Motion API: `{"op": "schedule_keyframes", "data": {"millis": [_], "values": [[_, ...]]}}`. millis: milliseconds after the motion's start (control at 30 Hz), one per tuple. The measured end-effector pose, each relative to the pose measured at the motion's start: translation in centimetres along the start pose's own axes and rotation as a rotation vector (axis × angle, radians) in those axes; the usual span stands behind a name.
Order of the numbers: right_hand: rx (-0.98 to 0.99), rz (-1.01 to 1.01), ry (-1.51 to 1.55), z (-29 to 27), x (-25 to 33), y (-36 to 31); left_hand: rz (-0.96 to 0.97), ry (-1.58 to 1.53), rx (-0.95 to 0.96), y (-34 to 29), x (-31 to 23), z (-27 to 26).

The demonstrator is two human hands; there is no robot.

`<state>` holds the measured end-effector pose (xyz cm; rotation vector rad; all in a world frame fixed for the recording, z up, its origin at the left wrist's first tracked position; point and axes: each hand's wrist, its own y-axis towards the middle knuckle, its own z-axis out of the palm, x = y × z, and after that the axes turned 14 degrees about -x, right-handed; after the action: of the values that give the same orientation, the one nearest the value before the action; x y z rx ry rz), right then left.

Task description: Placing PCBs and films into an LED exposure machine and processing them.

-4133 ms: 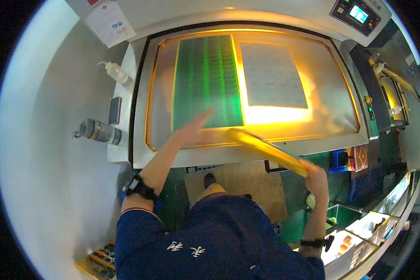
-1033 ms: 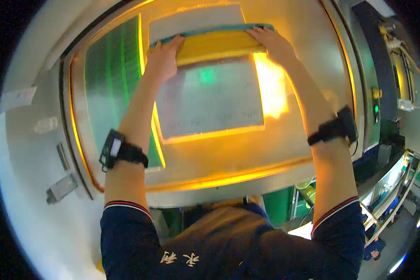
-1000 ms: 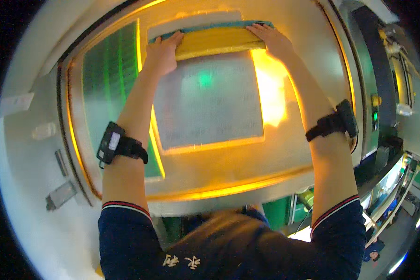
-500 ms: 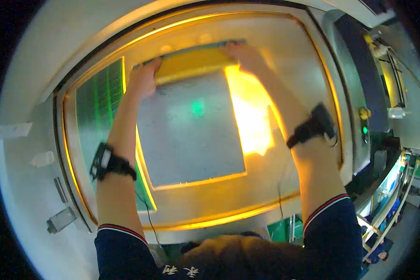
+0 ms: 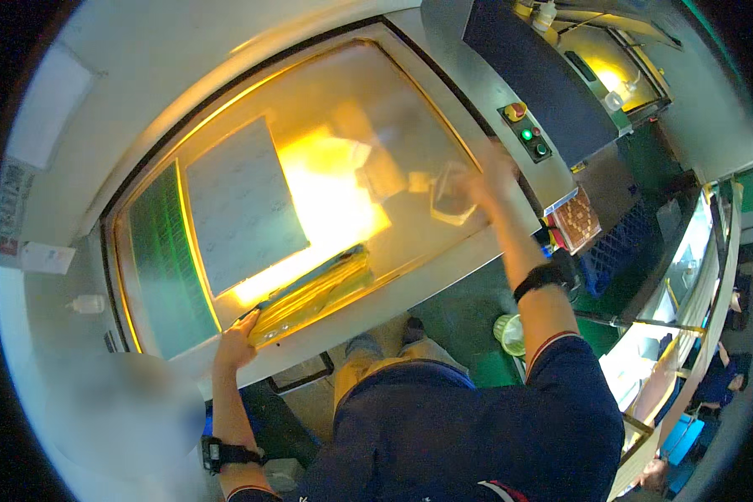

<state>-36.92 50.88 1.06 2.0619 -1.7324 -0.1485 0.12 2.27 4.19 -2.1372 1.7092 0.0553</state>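
Having come off the grey sheet (image 5: 247,205), that pass seemingly done, the yellow pad (image 5: 318,299) is sitting nearside of it, unreleased by my curled left hand (image 5: 237,345), my right hand (image 5: 489,186) blurring, grip unclear.

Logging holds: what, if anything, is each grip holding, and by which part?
The left grip holds the blue-edged yellow bar by its left end; the right grip is too blurred to tell.
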Motion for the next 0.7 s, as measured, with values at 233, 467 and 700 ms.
{"op": "schedule_keyframes", "data": {"millis": [233, 467, 700], "values": [[-0.055, 0.465, -0.307, 0.1, -13.5, 0.9, -0.079, -0.002, -0.152, -0.5, -4.0, 3.4], [0.164, 0.338, -0.473, -1.1, -11.4, 4.9, -0.094, 0.094, -0.121, -0.9, -2.2, 4.4], [0.576, -0.713, 0.575, 1.8, 17.0, -1.8, 0.046, 0.232, -0.373, 3.0, 6.4, 3.7]]}}
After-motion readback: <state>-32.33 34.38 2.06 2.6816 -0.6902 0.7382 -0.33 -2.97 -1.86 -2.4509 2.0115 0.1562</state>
